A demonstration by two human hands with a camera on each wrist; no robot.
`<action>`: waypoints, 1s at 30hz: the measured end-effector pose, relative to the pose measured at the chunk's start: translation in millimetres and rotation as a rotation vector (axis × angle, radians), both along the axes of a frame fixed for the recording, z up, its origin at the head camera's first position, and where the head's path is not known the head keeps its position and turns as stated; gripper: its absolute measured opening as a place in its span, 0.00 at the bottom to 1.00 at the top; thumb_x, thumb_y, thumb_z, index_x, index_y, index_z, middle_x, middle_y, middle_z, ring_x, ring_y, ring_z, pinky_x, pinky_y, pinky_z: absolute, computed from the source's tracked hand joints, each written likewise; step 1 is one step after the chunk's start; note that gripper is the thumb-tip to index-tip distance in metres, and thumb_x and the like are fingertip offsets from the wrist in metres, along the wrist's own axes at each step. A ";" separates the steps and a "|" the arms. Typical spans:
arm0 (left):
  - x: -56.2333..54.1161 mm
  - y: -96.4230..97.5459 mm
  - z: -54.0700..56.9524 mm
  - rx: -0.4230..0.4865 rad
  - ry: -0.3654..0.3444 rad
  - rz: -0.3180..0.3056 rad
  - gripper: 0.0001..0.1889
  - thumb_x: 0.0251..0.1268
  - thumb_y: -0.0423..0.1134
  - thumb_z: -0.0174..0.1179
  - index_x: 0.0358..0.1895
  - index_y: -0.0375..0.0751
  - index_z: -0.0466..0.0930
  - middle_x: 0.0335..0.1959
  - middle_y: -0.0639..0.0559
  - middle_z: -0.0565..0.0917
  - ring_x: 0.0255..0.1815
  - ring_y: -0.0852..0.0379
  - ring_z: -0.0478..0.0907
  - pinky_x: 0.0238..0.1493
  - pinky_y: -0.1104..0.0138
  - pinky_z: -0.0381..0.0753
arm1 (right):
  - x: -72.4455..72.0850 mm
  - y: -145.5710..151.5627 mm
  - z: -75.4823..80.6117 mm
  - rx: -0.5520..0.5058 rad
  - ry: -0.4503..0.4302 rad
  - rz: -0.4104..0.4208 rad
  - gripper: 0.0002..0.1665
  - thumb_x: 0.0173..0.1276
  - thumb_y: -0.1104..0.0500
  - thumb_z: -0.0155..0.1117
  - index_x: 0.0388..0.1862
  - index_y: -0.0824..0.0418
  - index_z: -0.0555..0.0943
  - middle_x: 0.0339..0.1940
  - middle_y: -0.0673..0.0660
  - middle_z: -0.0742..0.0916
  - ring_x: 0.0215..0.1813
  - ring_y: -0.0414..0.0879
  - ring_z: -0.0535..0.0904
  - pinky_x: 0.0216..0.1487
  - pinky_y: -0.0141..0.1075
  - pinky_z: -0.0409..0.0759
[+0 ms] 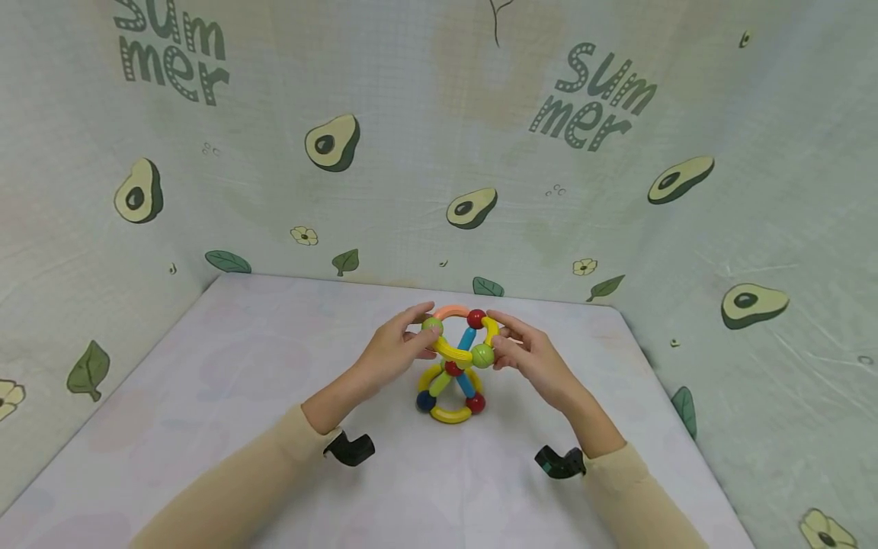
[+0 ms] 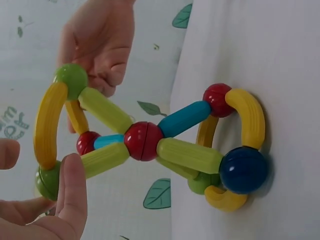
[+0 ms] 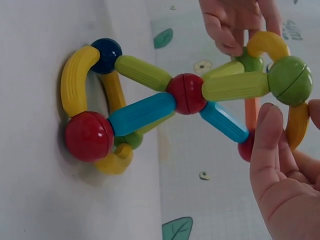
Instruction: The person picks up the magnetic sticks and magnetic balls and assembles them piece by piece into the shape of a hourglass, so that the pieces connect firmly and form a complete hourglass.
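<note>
A toy structure of coloured balls and rods stands upright on the table, narrow at a central red ball (image 3: 186,93). Its base ring has curved yellow rods (image 1: 450,415), a dark blue ball (image 2: 244,170) and a red ball (image 3: 90,136). Straight blue and green rods link the centre to both rings. At the upper ring's left side, my left hand (image 1: 394,349) holds a green ball (image 2: 48,181) between its fingers. My right hand (image 1: 538,358) grips the ring's right side, around a curved yellow rod (image 3: 297,126) beside another green ball (image 3: 290,80). An orange rod (image 1: 453,311) spans the far side.
A pale patterned table (image 1: 274,335) lies under the structure. Cloth walls (image 1: 411,91) printed with avocados and leaves enclose its back and sides. Black wrist-worn mounts (image 1: 351,450) stick out inward from both sleeves above the table.
</note>
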State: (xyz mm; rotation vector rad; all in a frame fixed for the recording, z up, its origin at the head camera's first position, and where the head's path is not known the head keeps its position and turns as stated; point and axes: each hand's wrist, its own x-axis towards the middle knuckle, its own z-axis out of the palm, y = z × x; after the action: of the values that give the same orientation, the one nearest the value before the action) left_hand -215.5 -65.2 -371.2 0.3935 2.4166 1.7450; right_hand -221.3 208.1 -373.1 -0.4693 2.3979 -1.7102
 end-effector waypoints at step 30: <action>-37.9 -12.9 2.4 0.025 -0.193 -0.238 0.29 0.86 0.49 0.49 0.83 0.48 0.63 0.48 0.45 0.80 0.50 0.45 0.80 0.59 0.60 0.83 | -26.6 3.4 2.0 0.040 0.041 0.122 0.29 0.86 0.52 0.53 0.82 0.53 0.70 0.61 0.65 0.83 0.60 0.57 0.80 0.59 0.40 0.84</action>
State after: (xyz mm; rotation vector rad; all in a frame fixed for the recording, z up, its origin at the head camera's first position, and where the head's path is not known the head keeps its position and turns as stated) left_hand -253.4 -78.1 -368.8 0.4701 2.1222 1.6306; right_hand -247.9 211.5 -371.1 -0.6363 2.3729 -1.6145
